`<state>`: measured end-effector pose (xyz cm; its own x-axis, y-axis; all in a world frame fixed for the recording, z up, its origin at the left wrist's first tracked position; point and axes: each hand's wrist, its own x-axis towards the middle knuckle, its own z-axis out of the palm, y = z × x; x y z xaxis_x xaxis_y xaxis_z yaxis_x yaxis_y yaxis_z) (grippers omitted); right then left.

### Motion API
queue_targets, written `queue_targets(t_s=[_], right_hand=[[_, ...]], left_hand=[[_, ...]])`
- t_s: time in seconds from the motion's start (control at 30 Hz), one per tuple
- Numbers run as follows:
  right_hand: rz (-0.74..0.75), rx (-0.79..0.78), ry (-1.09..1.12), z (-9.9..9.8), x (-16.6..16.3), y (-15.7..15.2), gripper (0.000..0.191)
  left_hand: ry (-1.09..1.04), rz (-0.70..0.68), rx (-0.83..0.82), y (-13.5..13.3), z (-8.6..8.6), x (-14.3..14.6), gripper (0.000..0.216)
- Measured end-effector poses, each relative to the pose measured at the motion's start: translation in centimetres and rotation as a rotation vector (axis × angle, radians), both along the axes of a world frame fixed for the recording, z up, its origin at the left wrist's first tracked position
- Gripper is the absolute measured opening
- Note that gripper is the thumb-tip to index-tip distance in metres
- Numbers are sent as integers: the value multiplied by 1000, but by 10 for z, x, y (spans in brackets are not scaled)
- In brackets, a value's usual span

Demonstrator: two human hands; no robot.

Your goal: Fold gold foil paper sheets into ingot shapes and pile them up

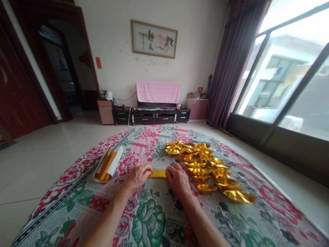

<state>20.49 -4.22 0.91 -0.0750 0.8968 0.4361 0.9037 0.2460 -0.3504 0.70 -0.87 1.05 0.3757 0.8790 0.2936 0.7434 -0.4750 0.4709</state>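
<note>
A folded strip of gold paper (158, 174) lies across the middle, just over the flowered tablecloth. My left hand (138, 175) pinches its left end, fingers closed. At the other end, my right hand (179, 179) is closed on the strip too. Right of my right hand spread several folded gold paper ingots (200, 170), boat-shaped and shiny, lying close together in rows. To the left of my left hand rests a curled stack of gold paper sheets (107, 164) with white backs showing.
The round table wears a red, green and white flowered cloth (149, 219). Beyond it, a black low cabinet (154, 118) carries something draped with a pink cloth (158, 92). A purple curtain (228, 65) and a large window (282, 75) are at right.
</note>
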Motion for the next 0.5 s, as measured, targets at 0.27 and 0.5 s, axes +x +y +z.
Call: queue_targets(t_s=[0.27, 0.5], right_hand=[[1, -40, 19, -2, 0, 1, 19], [-14, -62, 0, -1, 0, 3, 21]], left_hand=[[64, -40, 39, -1, 0, 0, 22], [60, -27, 38, 0, 0, 0, 21]])
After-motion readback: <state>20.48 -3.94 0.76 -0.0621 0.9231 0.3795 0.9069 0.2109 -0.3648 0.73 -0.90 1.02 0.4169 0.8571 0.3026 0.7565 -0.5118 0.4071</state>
